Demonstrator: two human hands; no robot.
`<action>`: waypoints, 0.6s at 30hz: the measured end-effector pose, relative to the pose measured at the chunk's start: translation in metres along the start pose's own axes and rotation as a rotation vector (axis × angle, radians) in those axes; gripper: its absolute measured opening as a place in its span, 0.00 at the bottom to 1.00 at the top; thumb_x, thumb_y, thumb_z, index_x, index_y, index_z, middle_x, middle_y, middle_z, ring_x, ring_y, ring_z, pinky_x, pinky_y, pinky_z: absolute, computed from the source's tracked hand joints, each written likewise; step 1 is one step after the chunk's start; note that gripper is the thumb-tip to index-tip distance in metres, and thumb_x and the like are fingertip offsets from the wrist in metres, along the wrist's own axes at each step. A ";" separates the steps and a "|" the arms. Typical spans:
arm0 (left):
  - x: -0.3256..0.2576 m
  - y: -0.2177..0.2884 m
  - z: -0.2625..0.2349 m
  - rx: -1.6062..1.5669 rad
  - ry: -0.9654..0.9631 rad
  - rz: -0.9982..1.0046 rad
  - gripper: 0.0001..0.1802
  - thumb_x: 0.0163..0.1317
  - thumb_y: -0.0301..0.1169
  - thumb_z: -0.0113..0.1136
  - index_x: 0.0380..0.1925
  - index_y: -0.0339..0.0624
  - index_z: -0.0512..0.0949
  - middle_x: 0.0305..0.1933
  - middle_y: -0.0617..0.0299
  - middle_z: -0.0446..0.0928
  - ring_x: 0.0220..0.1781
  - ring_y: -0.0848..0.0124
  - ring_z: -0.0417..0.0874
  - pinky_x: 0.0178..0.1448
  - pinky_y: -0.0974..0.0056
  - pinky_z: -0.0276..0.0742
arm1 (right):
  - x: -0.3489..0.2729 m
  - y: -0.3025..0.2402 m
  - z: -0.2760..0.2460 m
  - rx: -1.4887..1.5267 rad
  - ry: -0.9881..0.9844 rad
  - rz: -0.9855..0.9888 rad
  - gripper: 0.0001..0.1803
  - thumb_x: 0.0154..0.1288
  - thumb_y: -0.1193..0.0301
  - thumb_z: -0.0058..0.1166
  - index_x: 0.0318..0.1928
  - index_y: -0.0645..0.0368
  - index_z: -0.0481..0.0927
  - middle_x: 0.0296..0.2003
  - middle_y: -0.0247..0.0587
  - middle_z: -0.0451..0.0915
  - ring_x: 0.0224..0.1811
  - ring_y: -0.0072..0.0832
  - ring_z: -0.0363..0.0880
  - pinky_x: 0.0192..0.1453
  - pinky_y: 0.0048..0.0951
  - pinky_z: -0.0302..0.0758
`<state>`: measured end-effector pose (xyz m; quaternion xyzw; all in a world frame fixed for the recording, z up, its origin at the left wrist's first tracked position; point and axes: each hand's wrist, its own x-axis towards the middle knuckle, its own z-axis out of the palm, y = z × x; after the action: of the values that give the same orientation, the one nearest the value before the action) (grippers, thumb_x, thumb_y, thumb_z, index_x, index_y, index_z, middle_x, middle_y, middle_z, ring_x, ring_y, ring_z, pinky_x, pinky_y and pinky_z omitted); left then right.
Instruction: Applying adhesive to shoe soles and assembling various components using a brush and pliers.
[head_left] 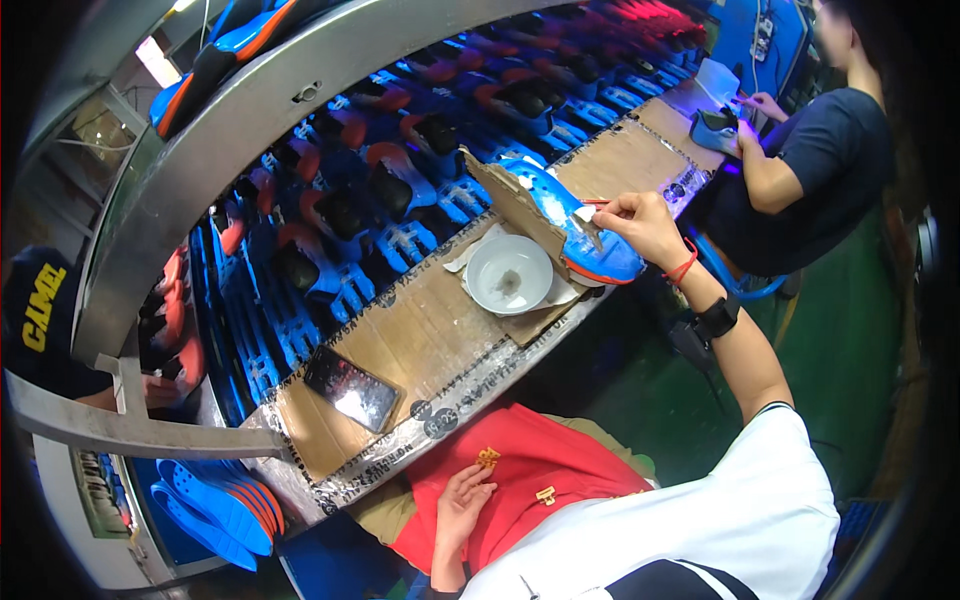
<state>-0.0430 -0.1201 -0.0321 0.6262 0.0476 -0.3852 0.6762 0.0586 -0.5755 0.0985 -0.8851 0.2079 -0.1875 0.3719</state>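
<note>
My right hand (640,222), with a red cord and a dark watch at the wrist, pinches a small flat tool (592,232) with a white part and a brownish end. It meets the upper face of a blue shoe sole (607,258) with an orange rim, which lies beside an upright cardboard flap (515,200). A white bowl (490,272) with a little whitish matter in it stands left of the sole. My left hand (462,505) rests on my red apron (505,530), fingers loosely apart, next to a yellow mark on the cloth.
A dark phone (350,388) lies on the cardboard-covered bench edge (430,335). Beyond it stand rows of shoe parts on blue holders (240,300). A metal frame (170,190) arches at left, above stacked blue soles (215,505). At right a co-worker (820,170) handles a shoe.
</note>
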 end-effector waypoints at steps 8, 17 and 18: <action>0.000 0.002 0.005 0.063 0.022 -0.001 0.24 0.66 0.19 0.55 0.62 0.31 0.65 0.61 0.46 0.75 0.54 0.63 0.83 0.56 0.66 0.79 | -0.013 -0.012 0.002 -0.005 0.018 -0.154 0.11 0.54 0.67 0.65 0.31 0.63 0.87 0.29 0.48 0.86 0.29 0.31 0.84 0.36 0.31 0.78; -0.001 0.003 0.008 0.066 0.030 -0.013 0.24 0.67 0.20 0.55 0.62 0.30 0.64 0.61 0.46 0.74 0.53 0.63 0.83 0.57 0.65 0.79 | -0.039 -0.017 0.021 -0.392 0.184 -0.578 0.07 0.55 0.70 0.61 0.25 0.58 0.79 0.25 0.43 0.79 0.25 0.40 0.81 0.29 0.39 0.77; -0.002 0.003 0.009 0.064 0.033 -0.015 0.24 0.67 0.20 0.55 0.62 0.30 0.64 0.61 0.46 0.74 0.53 0.63 0.83 0.57 0.65 0.79 | -0.042 -0.018 0.022 -0.390 0.180 -0.579 0.07 0.55 0.70 0.61 0.25 0.58 0.79 0.25 0.43 0.79 0.25 0.40 0.81 0.29 0.39 0.77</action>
<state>-0.0462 -0.1274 -0.0267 0.6536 0.0512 -0.3811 0.6519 0.0383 -0.5302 0.0895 -0.9416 0.0125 -0.3189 0.1075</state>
